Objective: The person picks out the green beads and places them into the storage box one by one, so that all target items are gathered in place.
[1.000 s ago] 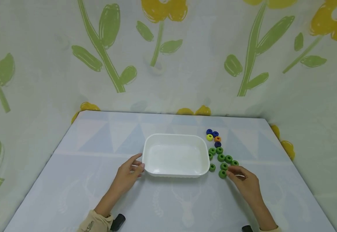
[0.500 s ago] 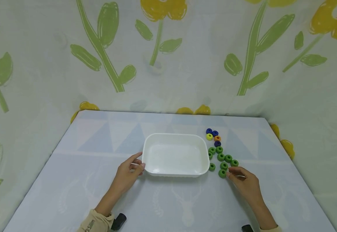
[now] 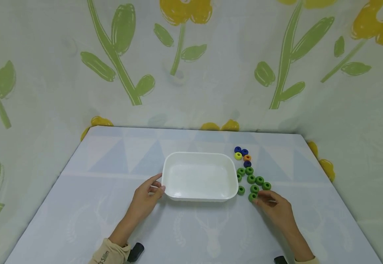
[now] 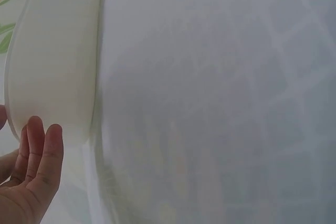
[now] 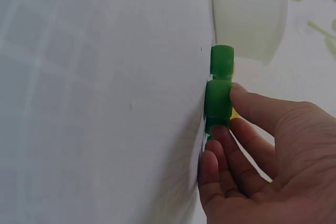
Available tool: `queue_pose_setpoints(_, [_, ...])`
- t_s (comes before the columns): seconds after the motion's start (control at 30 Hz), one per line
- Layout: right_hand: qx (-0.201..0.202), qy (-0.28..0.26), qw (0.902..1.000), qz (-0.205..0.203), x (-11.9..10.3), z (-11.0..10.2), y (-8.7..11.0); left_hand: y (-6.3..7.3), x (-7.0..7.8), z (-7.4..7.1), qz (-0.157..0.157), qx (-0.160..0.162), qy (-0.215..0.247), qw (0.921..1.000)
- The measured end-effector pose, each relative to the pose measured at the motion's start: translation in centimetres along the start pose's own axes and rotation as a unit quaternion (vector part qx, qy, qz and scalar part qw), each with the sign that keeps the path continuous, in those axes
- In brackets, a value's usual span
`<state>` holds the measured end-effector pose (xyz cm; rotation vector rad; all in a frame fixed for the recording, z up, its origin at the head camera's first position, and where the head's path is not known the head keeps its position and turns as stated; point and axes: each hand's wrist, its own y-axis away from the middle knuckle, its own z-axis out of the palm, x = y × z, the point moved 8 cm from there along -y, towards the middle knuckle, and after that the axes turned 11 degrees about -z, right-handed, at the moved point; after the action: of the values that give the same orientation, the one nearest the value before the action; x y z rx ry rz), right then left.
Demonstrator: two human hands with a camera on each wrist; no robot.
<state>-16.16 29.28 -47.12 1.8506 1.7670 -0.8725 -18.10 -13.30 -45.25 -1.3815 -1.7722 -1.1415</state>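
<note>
A white rectangular tray (image 3: 199, 176) stands mid-table. My left hand (image 3: 145, 196) rests at its left end, fingertips and thumb at the rim. In the left wrist view, the loosely extended fingers (image 4: 50, 153) lie against the tray's outer wall (image 4: 58, 61). On the right, several green ring-shaped beads (image 3: 251, 179) lie loose on the table. My right hand (image 3: 278, 211) has its thumb and forefinger at the nearest green bead (image 3: 252, 197), pinching it low by the tabletop. In the right wrist view, the thumb tip touches this bead (image 5: 218, 99), with the other fingers curled just behind.
Behind the green beads sit several others: blue (image 3: 238, 149), yellow (image 3: 238, 156) and orange (image 3: 247, 158). Some green beads lie right by the tray's right wall. A flower-printed cloth (image 3: 211, 91) hangs beyond the table's back edge.
My right hand has shifted slightly left, its thumb and forefinger closing in on the nearest green bead. The left hand and the tray have stayed in place.
</note>
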Motion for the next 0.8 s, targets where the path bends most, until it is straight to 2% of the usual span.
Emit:
queue_pose_setpoints(0.13, [0.001,0.006,0.9999,-0.011,-0.05,0.12,-0.07,0.01,0.08,0.01,0.002,0.006,-0.014,0.9999])
queue_pose_setpoints(0.47, [0.002,0.023,0.9993,-0.029,-0.16,0.44,-0.08,0.03,0.11,0.01,0.019,0.011,0.001,0.9998])
queue_pose_setpoints(0.8, [-0.02,0.03,0.9993,-0.008,-0.32,0.94,-0.03,-0.16,0.33,0.27,0.008,0.0,0.023,0.9997])
